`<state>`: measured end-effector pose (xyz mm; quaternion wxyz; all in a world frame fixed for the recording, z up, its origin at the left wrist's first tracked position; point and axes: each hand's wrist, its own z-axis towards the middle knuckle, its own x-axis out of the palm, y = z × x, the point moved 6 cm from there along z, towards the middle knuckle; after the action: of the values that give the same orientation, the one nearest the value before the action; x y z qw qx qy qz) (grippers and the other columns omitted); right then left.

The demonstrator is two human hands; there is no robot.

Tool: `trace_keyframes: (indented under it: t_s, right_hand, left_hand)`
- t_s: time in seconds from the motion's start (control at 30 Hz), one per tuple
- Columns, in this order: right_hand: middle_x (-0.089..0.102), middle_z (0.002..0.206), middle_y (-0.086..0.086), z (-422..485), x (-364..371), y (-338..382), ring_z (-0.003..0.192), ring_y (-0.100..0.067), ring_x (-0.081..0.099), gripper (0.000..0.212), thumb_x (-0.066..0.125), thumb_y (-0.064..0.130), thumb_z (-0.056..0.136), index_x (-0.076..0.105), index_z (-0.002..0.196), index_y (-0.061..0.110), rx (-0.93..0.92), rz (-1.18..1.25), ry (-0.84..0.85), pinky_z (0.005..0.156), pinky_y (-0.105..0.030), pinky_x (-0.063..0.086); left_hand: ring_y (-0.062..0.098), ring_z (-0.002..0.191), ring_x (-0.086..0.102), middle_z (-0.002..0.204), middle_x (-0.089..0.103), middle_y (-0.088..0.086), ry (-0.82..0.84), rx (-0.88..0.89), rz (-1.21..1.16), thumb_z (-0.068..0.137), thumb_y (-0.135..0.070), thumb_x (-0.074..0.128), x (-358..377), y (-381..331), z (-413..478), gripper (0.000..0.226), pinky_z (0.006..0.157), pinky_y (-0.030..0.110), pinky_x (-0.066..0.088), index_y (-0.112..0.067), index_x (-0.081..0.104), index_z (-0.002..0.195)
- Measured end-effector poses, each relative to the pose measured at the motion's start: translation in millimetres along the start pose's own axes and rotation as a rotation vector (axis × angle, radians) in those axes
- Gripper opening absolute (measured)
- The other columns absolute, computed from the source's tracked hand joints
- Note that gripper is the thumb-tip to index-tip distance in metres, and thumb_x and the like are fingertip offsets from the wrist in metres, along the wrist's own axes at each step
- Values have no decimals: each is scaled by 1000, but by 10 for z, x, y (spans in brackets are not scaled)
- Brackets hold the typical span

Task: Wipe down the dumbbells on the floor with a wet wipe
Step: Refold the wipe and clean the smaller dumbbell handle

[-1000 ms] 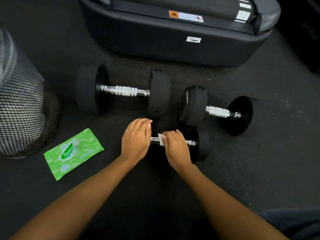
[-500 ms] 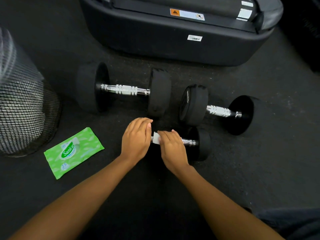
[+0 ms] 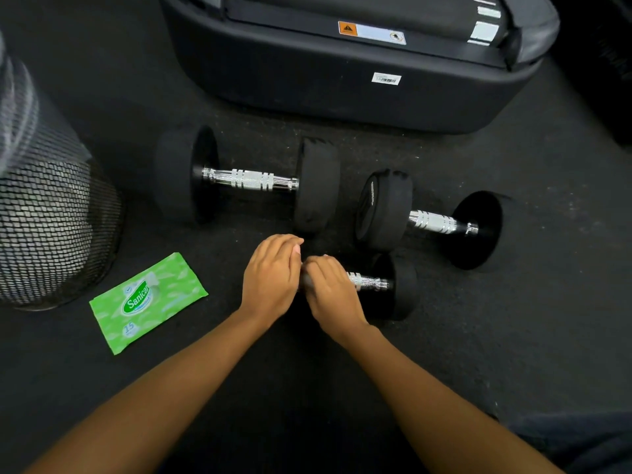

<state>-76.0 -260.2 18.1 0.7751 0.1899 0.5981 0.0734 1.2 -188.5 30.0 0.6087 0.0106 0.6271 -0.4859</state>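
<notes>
On the floor at six o'clock from the two bigger dumbbells lies the small dumbbell. I see my right hand clenched round its handle; the wipe is hidden. My left hand cups its left head; that grip I cannot tell.

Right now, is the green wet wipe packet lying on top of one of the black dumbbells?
No, the green wet wipe packet lies flat on the dark floor, apart from the dumbbells.
</notes>
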Motion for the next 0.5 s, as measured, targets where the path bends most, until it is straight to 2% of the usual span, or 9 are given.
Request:
trace_keyframes:
  t_s: [0.17,0.27,0.37,0.5]
  right_hand:
    - [60,97,-11,-23,13,-5,89,-23,52,26,64,-1,74,53,96,7,-112,-91,-39,99,-32,34]
    - [60,99,-11,-45,-4,-67,89,-23,52,26,66,2,74,53,96,6,-77,-103,-52,99,-33,35]
    - [62,99,-10,-8,34,-10,91,-25,55,18,56,5,79,59,96,4,-56,-86,-23,102,-33,32]
    - [64,109,-8,61,33,-103,104,-20,54,34,40,21,89,60,113,6,-30,-65,105,110,-34,24]
  left_hand:
    - [19,110,55,111,65,6,-7,-1,-7,96,-27,26,-1,10,11,45,99,25,31,-7,64,110]
    - [20,109,55,110,65,7,-10,7,-4,96,-26,27,-5,7,8,45,99,25,31,-6,64,110]
    - [19,110,54,111,65,6,-4,-6,-10,95,-28,25,-1,4,10,47,99,26,33,-7,64,110]
    - [21,109,55,110,65,7,-8,-17,-21,95,-28,26,12,18,35,47,98,25,31,-6,65,109]
